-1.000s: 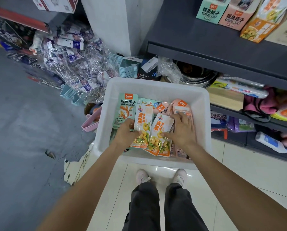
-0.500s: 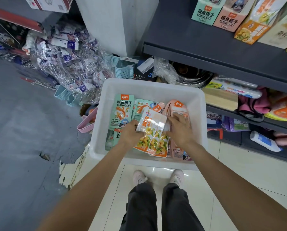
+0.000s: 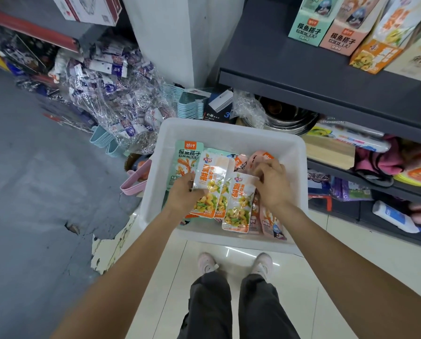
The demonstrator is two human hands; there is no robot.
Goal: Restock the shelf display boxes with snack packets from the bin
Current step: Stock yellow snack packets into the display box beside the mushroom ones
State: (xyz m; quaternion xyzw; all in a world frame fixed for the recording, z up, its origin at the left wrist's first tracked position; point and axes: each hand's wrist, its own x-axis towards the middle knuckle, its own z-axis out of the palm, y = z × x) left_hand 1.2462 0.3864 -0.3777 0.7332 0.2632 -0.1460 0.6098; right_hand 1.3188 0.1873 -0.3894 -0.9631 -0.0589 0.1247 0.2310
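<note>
Both hands are down inside the white bin (image 3: pixel 229 129), which sits on the floor just ahead of the person's shoes, and the snack packets lie loose in it. The left hand (image 3: pixel 182 194) has its fingers curled round the left edge of a small fan of orange-and-white packets (image 3: pixel 210 184), gripping them; their long axes run roughly from 12 to 6 o'clock, tilted slightly toward 1. The right hand (image 3: pixel 271 183) has fingers bent onto the top corner of another orange-and-white packet (image 3: pixel 238 204) just at 3 o'clock of the fan; it looks like a pinch. A green packet (image 3: pixel 187 157) lies flat at 11 o'clock of the left hand, pink packets (image 3: pixel 268 220) under and at 5 o'clock of the right. The shelf display boxes (image 3: pixel 336 23) stand on the dark shelf (image 3: pixel 302 77) well up at 1 to 2 o'clock, so the right hand is nearer to them. The likely lift is straight up out of the bin, whose walls close in on all sides, then toward 1 o'clock, clearing the shelf's front lip; the room above the bin looks open.
</note>
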